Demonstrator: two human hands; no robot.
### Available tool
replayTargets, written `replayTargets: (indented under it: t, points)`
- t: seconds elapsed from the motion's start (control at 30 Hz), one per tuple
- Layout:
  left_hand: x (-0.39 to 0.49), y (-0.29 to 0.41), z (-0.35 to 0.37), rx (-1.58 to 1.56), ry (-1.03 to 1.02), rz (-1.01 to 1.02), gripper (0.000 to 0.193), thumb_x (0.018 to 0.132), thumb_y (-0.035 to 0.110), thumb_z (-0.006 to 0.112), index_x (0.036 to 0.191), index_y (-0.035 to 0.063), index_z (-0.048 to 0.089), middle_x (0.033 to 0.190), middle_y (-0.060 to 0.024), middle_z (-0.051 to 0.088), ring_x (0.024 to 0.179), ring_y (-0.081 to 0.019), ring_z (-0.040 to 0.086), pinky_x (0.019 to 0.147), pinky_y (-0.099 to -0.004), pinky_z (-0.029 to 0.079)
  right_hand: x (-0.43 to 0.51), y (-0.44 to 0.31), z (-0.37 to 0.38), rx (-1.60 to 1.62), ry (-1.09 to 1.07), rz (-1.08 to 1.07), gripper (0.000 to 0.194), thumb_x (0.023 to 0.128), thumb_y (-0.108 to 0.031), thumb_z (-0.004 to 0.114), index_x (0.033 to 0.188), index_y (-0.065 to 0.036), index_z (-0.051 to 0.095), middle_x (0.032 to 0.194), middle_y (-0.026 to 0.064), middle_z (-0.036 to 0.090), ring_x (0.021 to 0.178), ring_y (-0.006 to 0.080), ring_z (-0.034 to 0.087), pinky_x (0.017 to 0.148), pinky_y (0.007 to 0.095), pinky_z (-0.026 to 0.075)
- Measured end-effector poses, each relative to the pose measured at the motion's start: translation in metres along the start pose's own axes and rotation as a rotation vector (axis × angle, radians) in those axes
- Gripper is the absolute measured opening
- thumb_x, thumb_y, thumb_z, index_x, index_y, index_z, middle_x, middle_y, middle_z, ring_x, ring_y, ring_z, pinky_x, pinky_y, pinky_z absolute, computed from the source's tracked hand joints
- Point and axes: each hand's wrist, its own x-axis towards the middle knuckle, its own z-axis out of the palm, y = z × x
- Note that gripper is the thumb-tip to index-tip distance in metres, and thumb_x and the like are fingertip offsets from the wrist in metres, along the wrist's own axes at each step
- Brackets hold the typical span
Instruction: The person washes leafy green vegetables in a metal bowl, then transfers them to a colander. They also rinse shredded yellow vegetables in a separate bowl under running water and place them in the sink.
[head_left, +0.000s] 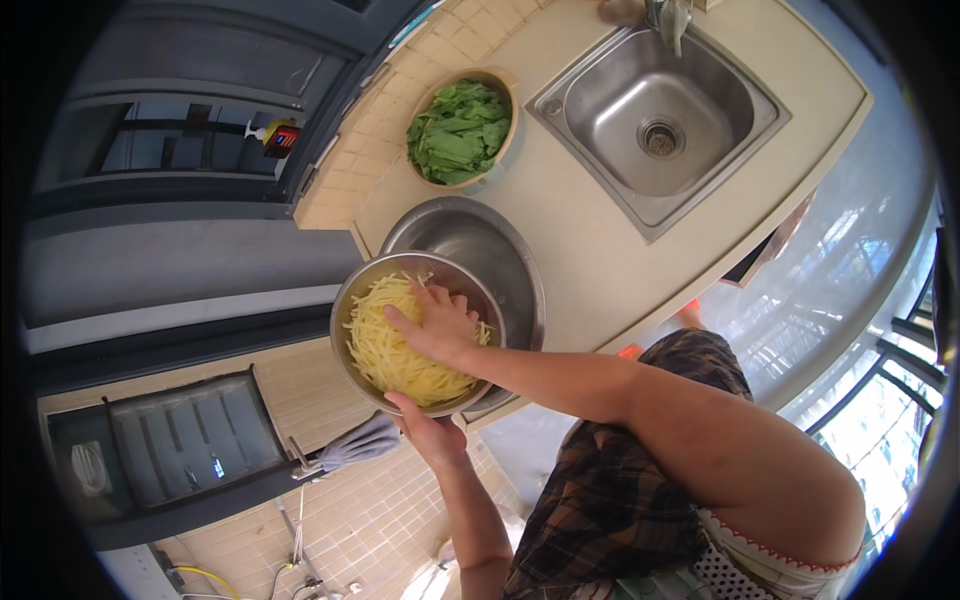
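Note:
A metal bowl (343, 360) full of pale yellow shredded strips, perhaps potato (397, 360), is tilted over a larger steel basin (525, 277) on the counter. Small holes show in the bowl's upper wall. My left hand (431, 435) grips the bowl's lower rim, with the thumb over the edge and the other fingers hidden beneath. My right hand (439, 319) lies on the shreds with its fingers spread and partly curled; whether it holds any strips cannot be told.
A tub of green leaves (461, 135) stands by the tiled wall, beyond the basin. A steel sink (660, 135) with a faucet (664, 15) is set into the beige counter (592, 277). A grey cloth (364, 442) hangs at the lower left by the window.

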Motion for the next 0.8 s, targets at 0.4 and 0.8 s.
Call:
replayTargets:
  t: [0.4, 0.8]
  points:
    - [0.012, 0.022, 0.004, 0.14, -0.047, -0.022, 0.063, 0.097, 0.045, 0.047, 0.147, 0.0154, 0.022, 0.145, -0.0099, 0.036, 0.129, -0.0275, 0.043, 0.098, -0.0474, 0.044, 0.004, -0.005, 0.004, 0.085, -0.015, 0.1, 0.087, 0.081, -0.073, 0.039, 0.145, -0.014, 0.034, 0.142, 0.0151, 0.037, 0.128, 0.0386, 0.034, 0.104, 0.0549, 0.025]
    - [0.022, 0.03, 0.009, 0.134, -0.111, -0.081, 0.061, 0.098, 0.037, 0.049, 0.147, 0.0176, 0.019, 0.145, -0.0102, 0.034, 0.126, -0.0264, 0.045, 0.092, -0.045, 0.049, 0.009, -0.007, 0.003, 0.097, -0.033, 0.163, 0.088, 0.082, -0.073, 0.038, 0.145, -0.012, 0.033, 0.145, 0.0157, 0.033, 0.13, 0.0382, 0.033, 0.106, 0.053, 0.024]
